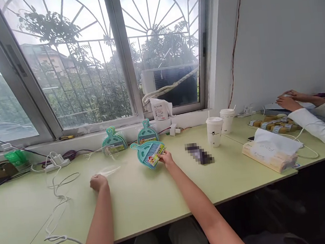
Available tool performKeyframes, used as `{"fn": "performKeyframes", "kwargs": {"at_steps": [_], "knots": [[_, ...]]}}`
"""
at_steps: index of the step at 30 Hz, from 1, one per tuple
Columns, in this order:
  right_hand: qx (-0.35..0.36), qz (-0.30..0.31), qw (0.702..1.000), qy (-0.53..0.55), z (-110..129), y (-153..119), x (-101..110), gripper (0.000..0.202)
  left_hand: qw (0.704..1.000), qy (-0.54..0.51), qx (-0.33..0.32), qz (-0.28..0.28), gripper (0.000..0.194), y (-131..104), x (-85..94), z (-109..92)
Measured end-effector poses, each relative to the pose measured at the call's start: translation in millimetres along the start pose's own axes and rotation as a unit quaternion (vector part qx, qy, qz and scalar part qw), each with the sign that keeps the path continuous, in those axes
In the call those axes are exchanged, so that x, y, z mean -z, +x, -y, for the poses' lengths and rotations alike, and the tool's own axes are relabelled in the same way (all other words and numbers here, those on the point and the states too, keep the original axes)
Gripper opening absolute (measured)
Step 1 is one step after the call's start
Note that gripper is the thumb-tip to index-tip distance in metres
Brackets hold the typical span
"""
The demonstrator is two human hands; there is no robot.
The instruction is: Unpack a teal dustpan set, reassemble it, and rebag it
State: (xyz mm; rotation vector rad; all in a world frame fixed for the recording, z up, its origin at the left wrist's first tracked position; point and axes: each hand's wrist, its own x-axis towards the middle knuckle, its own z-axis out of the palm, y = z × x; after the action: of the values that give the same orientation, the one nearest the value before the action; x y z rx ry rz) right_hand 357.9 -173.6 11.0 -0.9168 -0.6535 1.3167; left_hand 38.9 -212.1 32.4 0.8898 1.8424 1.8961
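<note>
Right arm stretched forward, right hand [166, 159] pinching the teal dustpan-and-brush set [146, 153] over the table [148, 211]; left hand [98, 182] curls by clear plastic [110, 171], grip unclear; lidded paper cups [215, 133] hide their contents

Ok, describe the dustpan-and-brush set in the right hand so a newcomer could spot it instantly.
Below the big window is a pale green table. Over it, the right hand holds a teal dustpan-and-brush set with a yellow card. Similar sets behind it stand handle-up; this one is held, its handle pointing left.
</note>
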Motion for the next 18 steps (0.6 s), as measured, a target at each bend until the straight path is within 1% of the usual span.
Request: {"fn": "performKeyframes", "kwargs": {"at_steps": [2,3,4,5,6,7,8,9,11,12,13,14,15,16,17,18], "knots": [[-0.011,-0.042,0.999,0.008,-2,4,5,0.032,0.994,0.065,-0.011,-0.084,0.073,-10,0.2,-3],[-0.013,-0.052,0.999,0.009,-3,5,7,0.032,0.988,0.088,-0.041,-0.121,0.082,-17,-1.9,-6],[-0.013,-0.053,0.998,0.010,-4,6,8,0.032,0.981,0.106,-0.092,-0.137,0.087,-25,-5.5,-10],[-0.011,-0.048,0.999,0.010,-6,6,8,0.032,0.974,0.110,-0.151,-0.127,0.085,-34,-10.7,-15],[-0.008,-0.036,0.999,0.010,-7,4,7,0.031,0.972,0.094,-0.202,-0.075,0.077,-44,-17.6,-19],[-0.003,-0.018,1.000,0.010,-9,2,5,0.030,0.979,0.047,-0.200,0.021,0.065,-53,-25.9,-23],[0.001,0.005,1.000,0.010,-10,-1,2,0.030,0.980,-0.009,-0.152,0.125,0.056,-62,-35.2,-25],[0.003,0.032,0.999,0.008,-11,-4,-2,0.029,0.975,-0.020,-0.126,0.180,0.052,-71,-44.8,-25],[0.000,0.087,0.996,0.005,-13,-12,-10,0.028,0.965,-0.027,-0.088,0.247,0.048,-82,-60.9,-21],[-0.009,0.115,0.993,-0.003,-13,-16,-14,0.026,0.954,-0.057,-0.041,0.291,0.048,-84,-65.9,-18],[-0.022,0.144,0.989,-0.018,-13,-19,-16,0.024,0.949,-0.081,0.003,0.305,0.047,-84,-68.4,-15],[-0.039,0.173,0.983,-0.039,-12,-21,-18,0.023,0.949,-0.102,0.040,0.296,0.044,-82,-68.5,-12],[-0.059,0.192,0.977,-0.066,-11,-21,-18,0.025,0.951,-0.124,0.068,0.276,0.041,-78,-66.4,-10],[-0.078,0.195,0.973,-0.094,-9,-21,-17,0.030,0.956,-0.139,0.087,0.244,0.035,-73,-63.0,-9],[-0.091,0.177,0.973,-0.115,-6,-18,-15,0.037,0.960,-0.151,0.098,0.213,0.030,-68,-58.8,-9],[-0.094,0.140,0.978,-0.123,-3,-15,-11,0.042,0.963,-0.160,0.105,0.188,0.027,-63,-54.6,-9]]}}
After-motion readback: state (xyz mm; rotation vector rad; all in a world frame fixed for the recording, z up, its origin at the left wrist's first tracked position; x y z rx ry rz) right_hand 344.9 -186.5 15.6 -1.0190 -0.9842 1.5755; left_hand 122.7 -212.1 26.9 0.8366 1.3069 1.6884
